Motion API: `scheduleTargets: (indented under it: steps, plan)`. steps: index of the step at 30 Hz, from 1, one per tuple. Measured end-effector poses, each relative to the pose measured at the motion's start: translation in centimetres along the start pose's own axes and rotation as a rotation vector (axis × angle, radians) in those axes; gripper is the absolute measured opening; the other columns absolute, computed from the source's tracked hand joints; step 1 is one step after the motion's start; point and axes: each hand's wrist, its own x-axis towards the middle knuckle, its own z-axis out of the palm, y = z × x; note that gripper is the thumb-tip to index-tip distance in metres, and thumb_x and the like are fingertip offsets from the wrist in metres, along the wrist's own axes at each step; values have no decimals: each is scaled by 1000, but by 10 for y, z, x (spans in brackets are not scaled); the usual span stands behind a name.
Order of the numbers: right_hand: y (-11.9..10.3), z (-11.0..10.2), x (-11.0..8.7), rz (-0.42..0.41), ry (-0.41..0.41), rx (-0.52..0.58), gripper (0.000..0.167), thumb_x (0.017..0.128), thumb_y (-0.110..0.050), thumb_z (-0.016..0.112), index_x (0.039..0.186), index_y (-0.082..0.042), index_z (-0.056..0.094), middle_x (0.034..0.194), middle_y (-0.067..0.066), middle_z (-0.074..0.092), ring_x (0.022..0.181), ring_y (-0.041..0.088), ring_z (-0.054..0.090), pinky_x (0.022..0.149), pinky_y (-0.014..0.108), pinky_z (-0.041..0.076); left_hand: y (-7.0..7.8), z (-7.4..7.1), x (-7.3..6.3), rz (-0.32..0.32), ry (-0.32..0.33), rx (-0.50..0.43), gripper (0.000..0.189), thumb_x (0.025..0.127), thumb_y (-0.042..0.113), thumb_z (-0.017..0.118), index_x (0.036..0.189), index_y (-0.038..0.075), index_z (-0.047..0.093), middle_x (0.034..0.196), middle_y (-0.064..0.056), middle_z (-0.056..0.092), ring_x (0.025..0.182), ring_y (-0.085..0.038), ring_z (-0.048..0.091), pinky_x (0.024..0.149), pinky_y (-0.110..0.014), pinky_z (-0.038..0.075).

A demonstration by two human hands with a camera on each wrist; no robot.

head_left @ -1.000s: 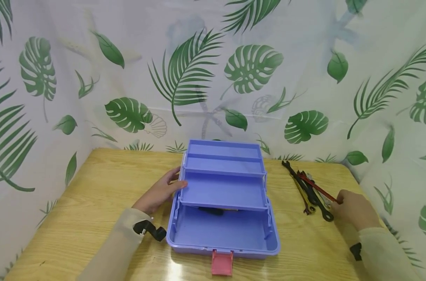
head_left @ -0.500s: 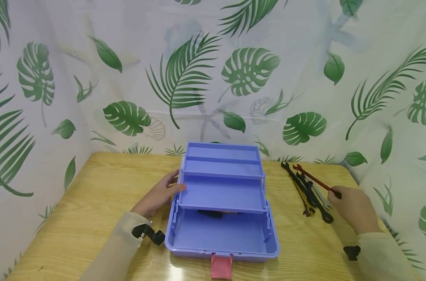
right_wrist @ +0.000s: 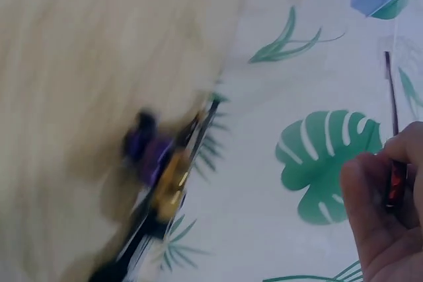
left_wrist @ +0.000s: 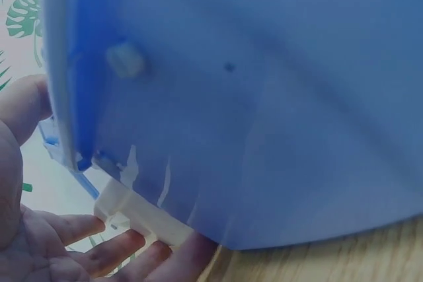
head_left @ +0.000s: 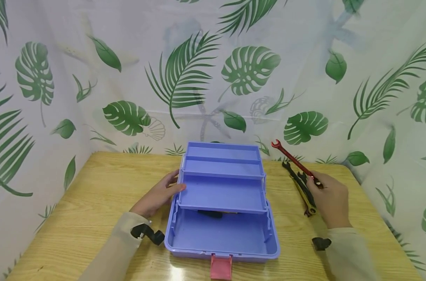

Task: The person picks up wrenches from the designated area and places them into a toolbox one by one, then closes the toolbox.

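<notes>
On the wooden table stands a lavender-blue cantilever toolbox (head_left: 220,236), its trays (head_left: 223,191) raised in steps. My left hand (head_left: 160,195) holds its left side: the thumb lies on the tray edge, and the fingers (left_wrist: 125,249) reach behind to a white part. My right hand (head_left: 329,199) grips a red open-end wrench (head_left: 291,158) by one end and holds it raised, its open end pointing up and left. Below it lies a pile of wrenches, with a black wrench (head_left: 290,171) and a yellow one (head_left: 306,201) showing; my hand covers part of the pile.
A pink latch (head_left: 221,267) hangs at the toolbox's front edge. Something dark (head_left: 213,214) lies inside, partly under the lower tray. A leaf-print sheet (head_left: 199,78) hangs behind the wooden table (head_left: 104,191) and along its sides.
My right hand has lifted the red wrench off the pile and carried it left and up. My left hand has stayed on the toolbox.
</notes>
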Motion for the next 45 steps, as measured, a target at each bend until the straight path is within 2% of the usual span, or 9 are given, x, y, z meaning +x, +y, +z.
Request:
scheduleTargets:
  steps: [5,12,18,22,26,34,37,41,45]
  plan:
    - [-17,5,2,-32,51,66,18,88,2,76,105,1,80,95,18,78,75,34,74,75,-4,34,3,0,2,1,-31,-1,84,100,38,67,166,18,20,163,-19,32,133,-42,53,100,-52,55]
    - [-33,2,1,-88,38,33,19,87,-1,79,106,-5,82,95,12,79,80,30,75,71,32,51,2,1,2,6,-48,-4,83,101,40,66,166,20,19,162,-19,34,133,-41,54,101,-52,54]
    - [-37,5,0,-124,49,72,22,86,-1,79,106,-8,83,96,7,80,80,28,75,83,2,37,4,0,-2,-10,-32,5,83,100,42,66,166,24,20,162,-16,33,135,-41,52,103,-56,52]
    - [-39,7,0,-130,66,69,23,85,-1,78,106,-8,82,97,8,79,85,30,75,91,-2,32,6,-2,-3,4,-50,10,84,101,42,64,167,20,16,164,-19,31,135,-43,51,102,-55,53]
    - [-41,8,0,-135,82,71,23,84,-1,79,106,-8,82,97,9,79,86,31,75,90,3,38,6,-2,-3,10,-55,21,81,103,40,62,167,20,16,163,-19,31,134,-43,52,99,-53,55]
    - [-44,10,2,-131,85,52,20,87,-2,77,106,-5,81,94,11,79,83,31,74,73,43,53,5,-1,-2,1,-42,25,80,102,42,62,166,23,18,164,-16,32,135,-42,53,98,-53,56]
    - [-44,11,2,-115,81,40,19,88,-3,77,106,-6,81,96,11,79,84,31,75,74,40,53,4,-2,-2,6,-51,17,80,103,42,62,167,24,18,164,-16,31,134,-42,53,99,-54,55]
    - [-44,12,1,-104,77,39,19,88,-3,77,106,-6,81,98,10,79,88,31,75,83,18,49,4,-1,-2,4,-47,20,80,103,43,62,166,23,19,164,-16,32,135,-42,52,100,-53,54]
    - [-45,13,-1,-104,69,31,19,88,-5,76,107,-6,81,100,10,79,90,31,75,84,28,53,3,0,-3,5,-51,28,80,103,43,62,166,22,18,163,-16,32,136,-42,51,101,-53,54]
